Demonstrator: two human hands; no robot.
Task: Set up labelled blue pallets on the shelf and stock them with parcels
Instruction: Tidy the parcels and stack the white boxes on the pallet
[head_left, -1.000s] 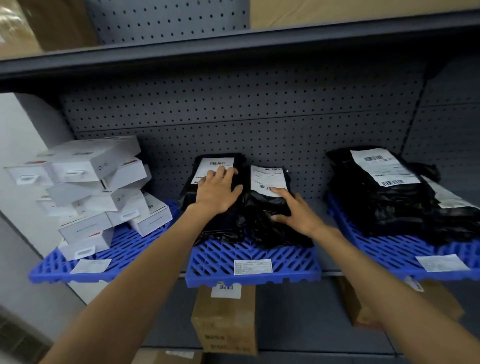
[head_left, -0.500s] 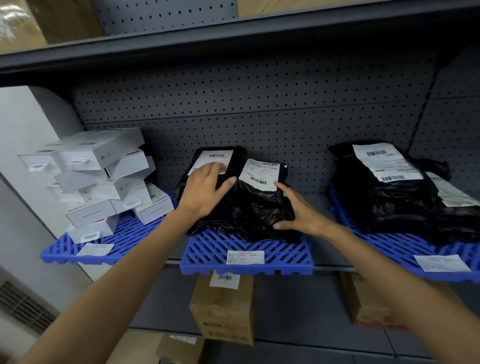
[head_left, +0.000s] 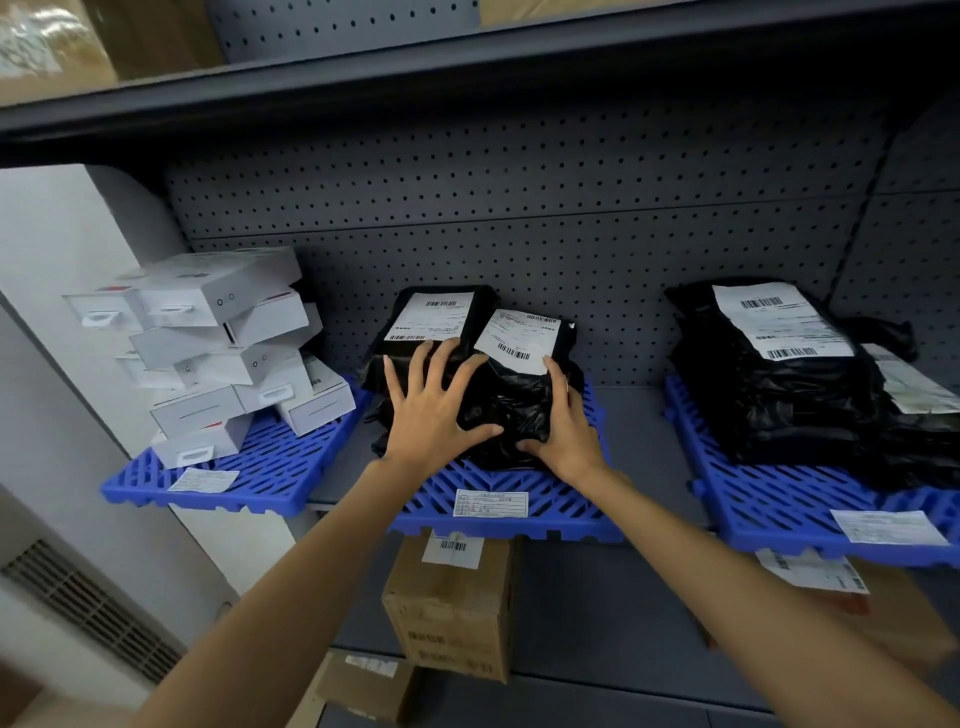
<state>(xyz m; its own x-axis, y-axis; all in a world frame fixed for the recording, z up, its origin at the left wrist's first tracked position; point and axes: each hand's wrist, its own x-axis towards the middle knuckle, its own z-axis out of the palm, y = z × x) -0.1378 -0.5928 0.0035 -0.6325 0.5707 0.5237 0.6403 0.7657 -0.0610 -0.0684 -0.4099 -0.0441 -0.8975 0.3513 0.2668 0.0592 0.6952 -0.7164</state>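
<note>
Three blue pallets lie on the grey shelf, each with a white paper label near its front edge. The middle pallet (head_left: 545, 512) carries black plastic parcels (head_left: 511, 410) with white barcode labels. My left hand (head_left: 431, 410) lies flat, fingers spread, on the left side of these parcels. My right hand (head_left: 563, 431) cups the right front parcel from its side. The left pallet (head_left: 270, 467) holds a leaning stack of white boxes (head_left: 218, 343). The right pallet (head_left: 779, 509) bears a tall pile of black parcels (head_left: 779, 384).
A perforated grey back panel (head_left: 519, 208) closes the shelf behind, and an upper shelf board (head_left: 467, 67) hangs overhead. Brown cardboard boxes (head_left: 452, 608) stand on the lower shelf. A white wall and a vent grille (head_left: 88, 608) are at left.
My left hand has slid down and right from the rear parcel's label onto the front of the pile. My right hand stays at the right parcel's side. The view has shifted leftward.
</note>
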